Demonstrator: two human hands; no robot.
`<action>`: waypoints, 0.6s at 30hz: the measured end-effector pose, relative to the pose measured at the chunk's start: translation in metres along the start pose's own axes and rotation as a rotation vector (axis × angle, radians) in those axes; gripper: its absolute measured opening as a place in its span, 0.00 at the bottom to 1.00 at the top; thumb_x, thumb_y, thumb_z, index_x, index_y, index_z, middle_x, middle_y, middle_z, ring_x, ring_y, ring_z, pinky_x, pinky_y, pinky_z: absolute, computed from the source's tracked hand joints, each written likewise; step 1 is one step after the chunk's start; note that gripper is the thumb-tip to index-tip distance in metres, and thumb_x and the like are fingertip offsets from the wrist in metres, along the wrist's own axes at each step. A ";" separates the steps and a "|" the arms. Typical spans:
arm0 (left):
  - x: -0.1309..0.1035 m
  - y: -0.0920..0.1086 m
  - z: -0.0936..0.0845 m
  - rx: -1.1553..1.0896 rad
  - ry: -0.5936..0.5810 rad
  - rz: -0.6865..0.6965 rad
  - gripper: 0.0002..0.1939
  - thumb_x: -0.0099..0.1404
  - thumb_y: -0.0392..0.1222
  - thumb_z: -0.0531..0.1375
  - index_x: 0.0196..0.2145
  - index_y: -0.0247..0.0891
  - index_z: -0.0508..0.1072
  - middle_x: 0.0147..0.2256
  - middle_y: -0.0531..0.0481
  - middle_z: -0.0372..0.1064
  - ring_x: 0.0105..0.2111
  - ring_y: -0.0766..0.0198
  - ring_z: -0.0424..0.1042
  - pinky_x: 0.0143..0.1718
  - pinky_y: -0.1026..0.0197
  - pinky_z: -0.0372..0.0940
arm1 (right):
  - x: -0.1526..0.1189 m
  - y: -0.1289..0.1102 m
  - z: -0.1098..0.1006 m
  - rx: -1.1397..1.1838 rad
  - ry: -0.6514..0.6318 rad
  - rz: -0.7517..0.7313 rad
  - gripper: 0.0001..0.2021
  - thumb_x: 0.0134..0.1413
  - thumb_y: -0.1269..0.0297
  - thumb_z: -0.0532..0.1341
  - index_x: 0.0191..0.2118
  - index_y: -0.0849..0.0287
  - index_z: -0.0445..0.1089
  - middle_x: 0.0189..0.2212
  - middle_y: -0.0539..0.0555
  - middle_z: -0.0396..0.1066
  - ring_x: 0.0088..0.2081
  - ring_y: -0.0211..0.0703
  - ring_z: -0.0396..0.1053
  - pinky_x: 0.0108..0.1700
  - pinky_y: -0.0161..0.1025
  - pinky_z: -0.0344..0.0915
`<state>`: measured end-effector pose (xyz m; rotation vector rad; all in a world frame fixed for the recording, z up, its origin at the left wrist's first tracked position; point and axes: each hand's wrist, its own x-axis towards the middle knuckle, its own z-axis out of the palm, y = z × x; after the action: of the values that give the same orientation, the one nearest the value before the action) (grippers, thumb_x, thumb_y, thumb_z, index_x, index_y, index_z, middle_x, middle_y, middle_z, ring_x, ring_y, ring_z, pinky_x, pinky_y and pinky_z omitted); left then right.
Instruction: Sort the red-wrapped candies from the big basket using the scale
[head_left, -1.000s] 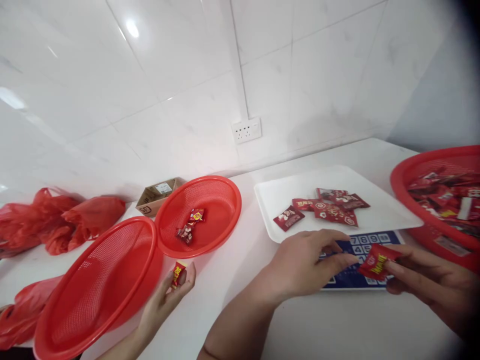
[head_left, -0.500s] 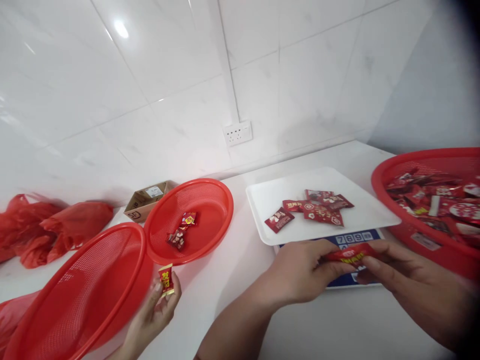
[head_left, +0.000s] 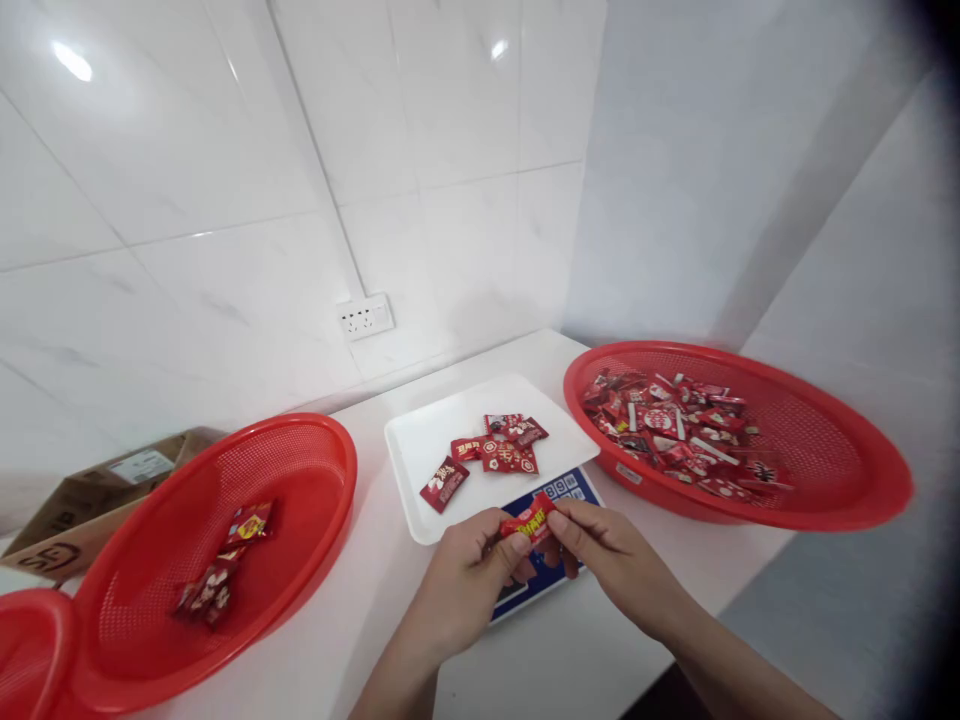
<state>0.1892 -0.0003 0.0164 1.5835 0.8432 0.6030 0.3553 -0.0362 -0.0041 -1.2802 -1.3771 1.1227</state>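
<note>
A small red wrapped snack packet (head_left: 534,520) with yellow lettering is held level over the front of a digital scale (head_left: 544,585). My left hand (head_left: 463,572) pinches its left end between thumb and fingers. The right end is gripped the same way by my right hand (head_left: 616,556). Both hands partly cover the scale's blue keypad panel. Just behind them, several red packets (head_left: 510,457) lie in a loose group on the scale's white tray (head_left: 420,432).
At the right stands a wide red basket (head_left: 840,450) with many red packets in it. A red basket (head_left: 307,440) on the left holds a few packets, beside another red basket (head_left: 34,650) and a cardboard box (head_left: 90,500). A socket (head_left: 366,317) is on the tiled wall.
My view has swung right, showing more of the right basket. Another person's hand holding a packet at the left has left the view. Both my hands still hold the same packet.
</note>
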 end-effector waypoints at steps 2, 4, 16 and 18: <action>0.001 0.000 -0.001 0.023 0.025 -0.010 0.14 0.62 0.50 0.52 0.25 0.38 0.66 0.23 0.54 0.66 0.26 0.66 0.65 0.29 0.65 0.59 | 0.000 -0.001 0.000 0.024 0.004 0.022 0.19 0.53 0.45 0.53 0.25 0.56 0.66 0.20 0.49 0.65 0.24 0.38 0.62 0.26 0.35 0.59; 0.001 0.000 -0.001 0.060 0.050 -0.017 0.15 0.62 0.50 0.52 0.24 0.38 0.65 0.21 0.54 0.65 0.24 0.66 0.64 0.28 0.65 0.58 | 0.001 0.000 0.001 0.065 0.018 0.051 0.18 0.51 0.46 0.55 0.27 0.56 0.66 0.20 0.48 0.64 0.23 0.37 0.61 0.25 0.35 0.59; 0.006 -0.005 0.000 -0.191 0.128 -0.040 0.15 0.56 0.50 0.60 0.36 0.38 0.66 0.25 0.55 0.64 0.25 0.67 0.66 0.27 0.64 0.63 | 0.003 0.007 0.002 0.244 0.085 0.048 0.14 0.45 0.51 0.63 0.32 0.58 0.71 0.23 0.48 0.67 0.25 0.37 0.65 0.25 0.34 0.62; 0.007 -0.007 0.002 -0.267 0.143 -0.026 0.19 0.57 0.52 0.59 0.43 0.38 0.65 0.28 0.54 0.64 0.26 0.66 0.67 0.26 0.63 0.65 | 0.002 0.007 0.002 0.226 0.130 0.030 0.13 0.43 0.52 0.63 0.32 0.56 0.73 0.23 0.49 0.69 0.26 0.39 0.66 0.27 0.36 0.64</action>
<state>0.1932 0.0046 0.0085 1.2972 0.8494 0.7837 0.3542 -0.0337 -0.0112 -1.1905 -1.1048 1.1585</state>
